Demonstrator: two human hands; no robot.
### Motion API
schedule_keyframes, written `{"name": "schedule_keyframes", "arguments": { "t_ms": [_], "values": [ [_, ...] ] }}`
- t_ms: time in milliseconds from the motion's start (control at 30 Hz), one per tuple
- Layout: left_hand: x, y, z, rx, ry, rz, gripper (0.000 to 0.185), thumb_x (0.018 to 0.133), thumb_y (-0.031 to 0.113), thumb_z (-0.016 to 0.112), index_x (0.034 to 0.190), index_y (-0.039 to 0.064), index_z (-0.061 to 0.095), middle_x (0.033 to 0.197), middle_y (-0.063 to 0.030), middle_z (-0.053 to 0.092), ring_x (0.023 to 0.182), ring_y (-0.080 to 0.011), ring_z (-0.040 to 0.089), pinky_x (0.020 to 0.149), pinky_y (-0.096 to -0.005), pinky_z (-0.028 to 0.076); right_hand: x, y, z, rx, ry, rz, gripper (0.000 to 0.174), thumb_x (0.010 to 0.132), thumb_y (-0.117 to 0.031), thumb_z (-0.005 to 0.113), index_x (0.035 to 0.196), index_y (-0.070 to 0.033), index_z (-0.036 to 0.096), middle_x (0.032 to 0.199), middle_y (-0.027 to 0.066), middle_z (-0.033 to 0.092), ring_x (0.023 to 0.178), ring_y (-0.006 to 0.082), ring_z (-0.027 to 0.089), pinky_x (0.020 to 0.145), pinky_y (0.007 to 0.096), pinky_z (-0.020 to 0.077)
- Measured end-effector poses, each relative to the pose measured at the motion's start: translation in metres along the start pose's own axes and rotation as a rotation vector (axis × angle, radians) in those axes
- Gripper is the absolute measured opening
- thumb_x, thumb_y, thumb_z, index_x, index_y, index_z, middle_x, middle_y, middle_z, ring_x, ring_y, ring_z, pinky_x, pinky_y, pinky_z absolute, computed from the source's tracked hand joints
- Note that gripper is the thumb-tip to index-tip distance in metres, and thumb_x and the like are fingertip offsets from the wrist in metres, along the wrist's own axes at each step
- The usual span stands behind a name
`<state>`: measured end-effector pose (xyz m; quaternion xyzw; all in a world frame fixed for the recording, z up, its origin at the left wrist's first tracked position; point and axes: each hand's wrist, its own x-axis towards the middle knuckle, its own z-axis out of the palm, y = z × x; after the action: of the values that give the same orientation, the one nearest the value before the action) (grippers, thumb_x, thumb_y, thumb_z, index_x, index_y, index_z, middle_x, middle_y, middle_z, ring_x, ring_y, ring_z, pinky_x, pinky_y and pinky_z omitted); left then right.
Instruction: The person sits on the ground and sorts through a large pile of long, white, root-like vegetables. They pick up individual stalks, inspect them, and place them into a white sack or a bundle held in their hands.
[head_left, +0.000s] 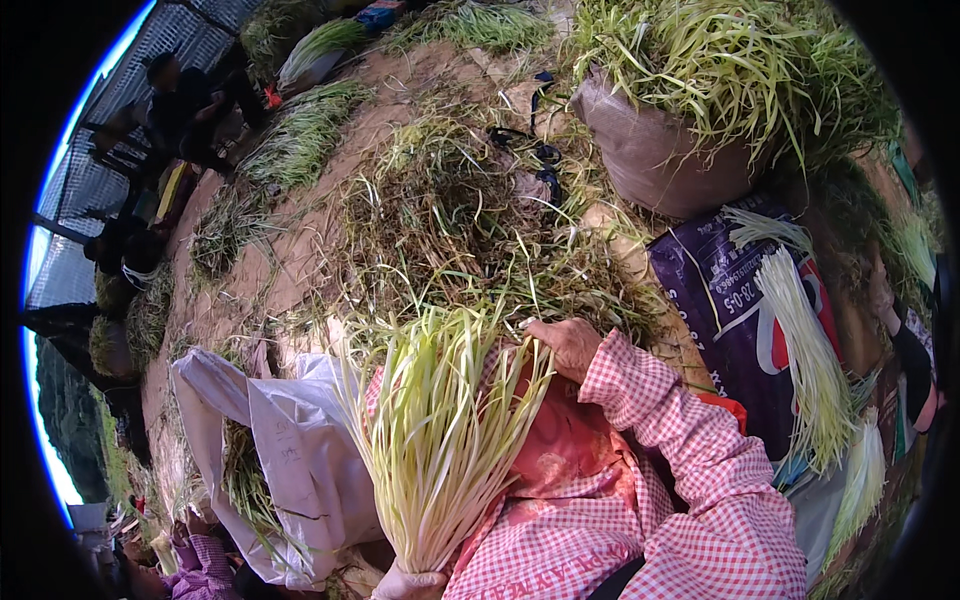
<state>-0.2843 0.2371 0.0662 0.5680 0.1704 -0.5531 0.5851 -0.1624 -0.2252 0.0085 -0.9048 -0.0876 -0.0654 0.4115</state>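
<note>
A bunch of long pale yellow-green leafy stalks, like blanched chives (442, 442), fans upward in front of my red-and-white checked clothing. My left hand (409, 583), pale and perhaps gloved, is closed around its narrow white base at the bottom edge. At the bunch's upper right, my right hand (566, 346) has its fingers bent and pinched at a few thin leaf tips; the fingertips show only partly. A white woven sack (307, 450) stands left of the bunch with some green leaves at its opening. On the right, a similar bundle (806, 360) lies on a purple printed sack (720, 300).
Dry and green trimmings (457, 202) lie heaped ahead. A full brown sack (667, 157) overflowing with leaves stands at the upper right. Another pale bundle (862, 487) lies lower right. People sit at the upper left (187, 112) and lower left (199, 566); another's arm (885, 296) shows far right.
</note>
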Motion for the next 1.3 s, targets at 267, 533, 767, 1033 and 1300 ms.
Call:
{"name": "schedule_keyframes", "arguments": {
  "t_ms": [267,533,767,1033,1300],
  "values": [
    [0.013,-0.021,0.007,0.069,-0.017,-0.036,0.077,0.067,-0.002,0.078,0.134,0.003,0.04,0.12,-0.0092,0.057,0.093,-0.014,0.054,0.074,-0.0269,0.042,-0.045,0.141,0.071,0.138,-0.227,0.648,0.026,0.093,-0.031,0.045,0.091,-0.005,0.052,0.083,0.0104,0.052,0.078,0.0234,0.052,0.074,0.04,0.0464],
    [0.007,-0.009,-0.003,0.053,-0.014,-0.04,0.077,0.067,-0.002,0.078,0.135,0.003,0.04,0.122,-0.0087,0.056,0.098,-0.0145,0.053,0.079,-0.0281,0.042,-0.04,0.022,-0.083,-0.155,-0.114,0.361,0.051,0.081,-0.018,0.066,0.128,-0.011,0.047,0.11,0.0132,0.054,0.096,0.0271,0.059,0.081,0.0369,0.0501],
    [0.008,-0.011,-0.003,0.062,-0.038,-0.028,0.078,0.068,-0.001,0.078,0.135,0.004,0.04,0.124,-0.0083,0.055,0.102,-0.0149,0.052,0.083,-0.029,0.041,0.014,-0.041,-0.033,-0.05,-0.052,-0.227,0.034,0.077,0.0,0.058,0.11,-0.009,0.055,0.094,0.0075,0.056,0.075,0.0269,0.062,0.061,0.0335,0.0548],
    [0.013,-0.017,0.0,0.067,-0.052,0.01,0.078,0.068,-0.001,0.078,0.136,0.004,0.04,0.126,-0.0078,0.053,0.107,-0.0154,0.05,0.088,-0.0301,0.04,-0.003,0.055,-0.012,-0.105,-0.046,0.379,0.011,0.087,-0.012,0.055,0.092,-0.002,0.054,0.089,0.0128,0.056,0.077,0.0276,0.058,0.071,0.0367,0.0504],
    [0.017,-0.017,-0.003,0.058,-0.039,0.017,0.078,0.069,0.0,0.078,0.136,0.004,0.04,0.129,-0.0073,0.052,0.111,-0.0159,0.049,0.093,-0.0313,0.039,0.047,-0.014,-0.034,0.044,-0.003,-0.14,0.084,0.073,-0.008,0.07,0.143,-0.02,0.025,0.137,0.0109,0.035,0.088,0.0318,0.062,0.07,0.037,0.0569]
  ]
}}
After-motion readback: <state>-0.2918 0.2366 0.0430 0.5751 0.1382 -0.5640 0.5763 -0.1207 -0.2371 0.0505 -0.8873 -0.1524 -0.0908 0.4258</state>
